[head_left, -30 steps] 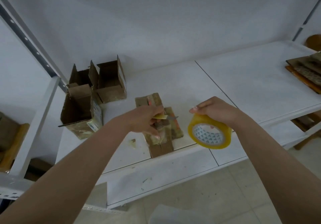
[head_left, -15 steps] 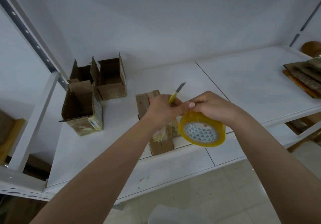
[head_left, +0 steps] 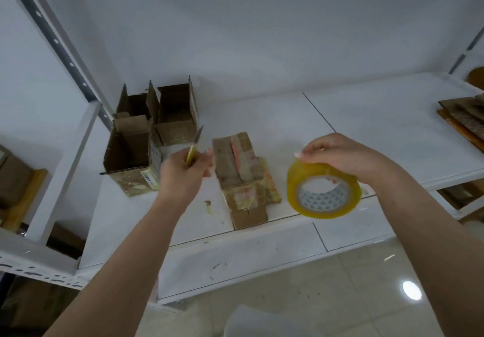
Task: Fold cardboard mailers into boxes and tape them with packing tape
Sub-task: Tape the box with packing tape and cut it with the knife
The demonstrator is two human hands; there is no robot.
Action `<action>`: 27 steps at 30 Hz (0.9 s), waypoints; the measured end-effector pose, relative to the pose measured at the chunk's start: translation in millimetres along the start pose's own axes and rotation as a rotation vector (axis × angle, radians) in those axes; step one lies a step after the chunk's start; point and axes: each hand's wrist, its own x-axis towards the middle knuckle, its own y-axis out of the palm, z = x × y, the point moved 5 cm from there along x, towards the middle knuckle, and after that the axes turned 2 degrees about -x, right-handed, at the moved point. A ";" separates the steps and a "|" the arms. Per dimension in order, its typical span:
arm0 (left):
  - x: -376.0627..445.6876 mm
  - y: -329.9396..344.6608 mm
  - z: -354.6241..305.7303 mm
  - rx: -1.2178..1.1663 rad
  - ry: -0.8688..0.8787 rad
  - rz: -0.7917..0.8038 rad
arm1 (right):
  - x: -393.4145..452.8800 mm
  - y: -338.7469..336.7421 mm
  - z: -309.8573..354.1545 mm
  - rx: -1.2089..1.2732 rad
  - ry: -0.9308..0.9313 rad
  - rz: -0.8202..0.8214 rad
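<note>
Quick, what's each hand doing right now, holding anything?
Left hand: closed around a yellow-handled knife, blade pointing up.
Right hand: gripping the yellow tape roll from above.

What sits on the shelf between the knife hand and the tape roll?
In the head view, a pile of flattened cardboard mailers lies between the left hand and tape roll.

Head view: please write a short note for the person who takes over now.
Left hand grips the yellow utility knife, blade up.
Right hand holds the packing tape roll above the shelf edge.
Stack of flat mailers lies on the shelf between the hands.
Done: three open boxes stand at back left.
Left: fold and tape the flat mailers.
</note>
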 end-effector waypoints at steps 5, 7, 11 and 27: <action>-25.3 -0.2 45.0 0.041 -0.103 -0.036 | 11.2 12.3 1.4 -0.416 0.033 0.001; -27.9 0.1 53.6 0.028 -0.116 -0.070 | 14.9 12.5 4.4 -0.451 0.034 0.004; -24.5 3.9 59.9 0.014 -0.110 -0.094 | 25.4 10.8 6.3 -0.519 0.030 -0.008; -37.5 59.2 99.8 -0.266 -0.478 0.065 | 63.1 70.9 -15.3 -0.892 0.060 0.056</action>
